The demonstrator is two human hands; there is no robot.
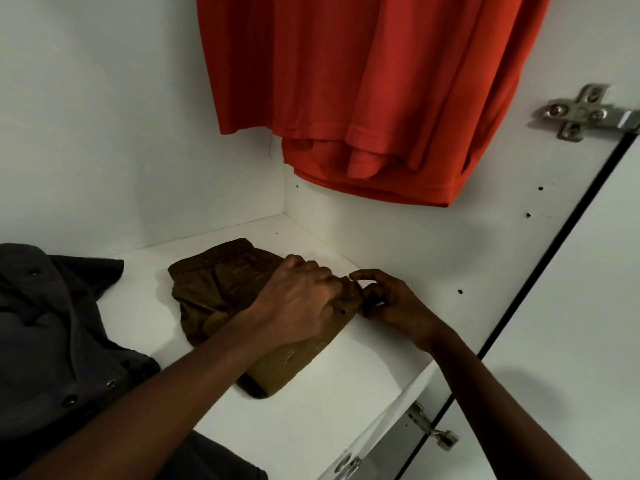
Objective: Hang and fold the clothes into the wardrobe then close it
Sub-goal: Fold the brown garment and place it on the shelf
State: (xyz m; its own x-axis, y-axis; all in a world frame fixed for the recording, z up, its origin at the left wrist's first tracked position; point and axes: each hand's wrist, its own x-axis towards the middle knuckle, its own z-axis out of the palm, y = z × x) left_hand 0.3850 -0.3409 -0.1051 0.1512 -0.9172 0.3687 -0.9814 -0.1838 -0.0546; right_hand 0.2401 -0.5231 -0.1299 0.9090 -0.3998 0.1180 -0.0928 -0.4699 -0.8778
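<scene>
Step in hand: folding, hanging looks done. The red shirt hangs above the shelf's back right corner. The brown garment lies on the shelf, right of its middle, in a compact but lumpy fold. The left hand sits on top of it at the end nearer the shelf's right side, fingers curled down over the fabric edge and gripping it. The right hand is at that same end, thumb and fingertips pinching the corner. My read: squaring off the last fold. Next move needs that corner tucked flat, then both hands let go without dragging the stack. The grey shirt on the shelf's left end is unfolded and still to do. The door, off the shelf's right side, is open and gets shut last.
</scene>
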